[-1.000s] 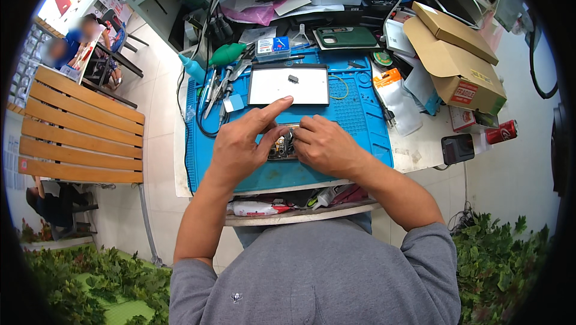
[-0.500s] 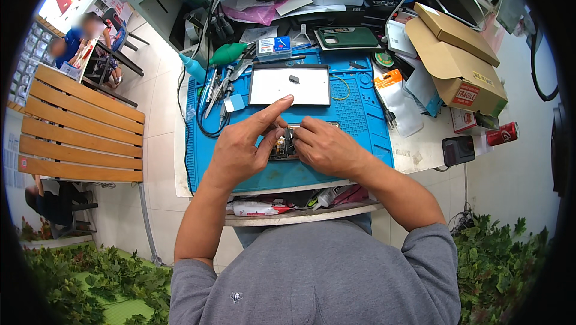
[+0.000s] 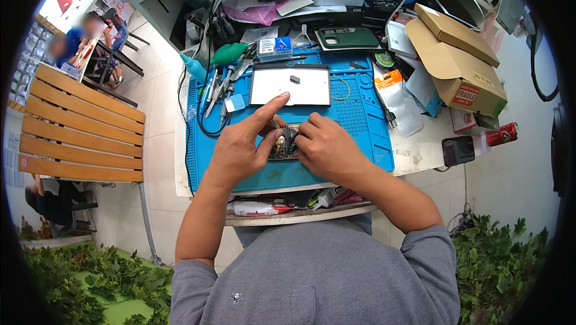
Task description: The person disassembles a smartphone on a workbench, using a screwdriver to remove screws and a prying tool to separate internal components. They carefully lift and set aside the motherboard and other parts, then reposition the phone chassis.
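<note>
My left hand is bent over the left end of an opened phone, index finger stretched forward, thumb and another finger closed on something small I cannot make out. My right hand has curled fingers gripping the phone's right part, partly hiding its dark inner components. The phone lies on a blue silicone work mat. Just beyond it sits a shallow white tray with dark edges, holding a small black piece.
Tools, a green blower bulb and a teal bottle are at left; cardboard boxes, a red can and a black device at right. A clear case sits behind. Other people sit beyond a slatted wooden surface.
My right hand has shifted slightly, its fingertips moving up and its wrist tilting. My left index finger has lifted a little forward. The phone stays in about the same place.
</note>
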The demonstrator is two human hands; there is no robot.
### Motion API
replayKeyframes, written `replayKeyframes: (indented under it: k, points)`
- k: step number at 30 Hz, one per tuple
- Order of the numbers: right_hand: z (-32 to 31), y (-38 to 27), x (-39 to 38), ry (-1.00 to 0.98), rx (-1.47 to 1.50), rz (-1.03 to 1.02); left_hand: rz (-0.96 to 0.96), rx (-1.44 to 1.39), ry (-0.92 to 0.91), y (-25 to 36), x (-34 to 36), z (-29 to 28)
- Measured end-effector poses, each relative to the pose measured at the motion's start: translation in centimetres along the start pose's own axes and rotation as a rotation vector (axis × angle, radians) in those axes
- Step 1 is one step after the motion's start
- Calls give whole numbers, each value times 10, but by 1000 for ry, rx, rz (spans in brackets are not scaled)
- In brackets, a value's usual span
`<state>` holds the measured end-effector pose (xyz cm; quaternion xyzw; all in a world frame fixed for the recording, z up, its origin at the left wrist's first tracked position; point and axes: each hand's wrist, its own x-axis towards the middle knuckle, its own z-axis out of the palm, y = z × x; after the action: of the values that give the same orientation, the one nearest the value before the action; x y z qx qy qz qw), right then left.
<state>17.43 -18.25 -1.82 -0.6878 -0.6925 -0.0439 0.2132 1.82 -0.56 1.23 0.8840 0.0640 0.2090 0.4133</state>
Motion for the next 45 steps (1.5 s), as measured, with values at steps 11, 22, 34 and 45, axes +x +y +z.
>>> replayKeyframes:
  k: [11,22,34,45]
  points:
    - [21,13,-1,125,-76,-155,18,-15,21,-2,-1,2]
    - [19,11,-8,245,-50,-15,-1,12,13,-2,0,-1]
    - [13,8,-3,223,-50,5,-20,-36,21,-1,-1,-3]
    - [19,11,-7,290,-128,-106,9,-38,28,-6,-2,-2]
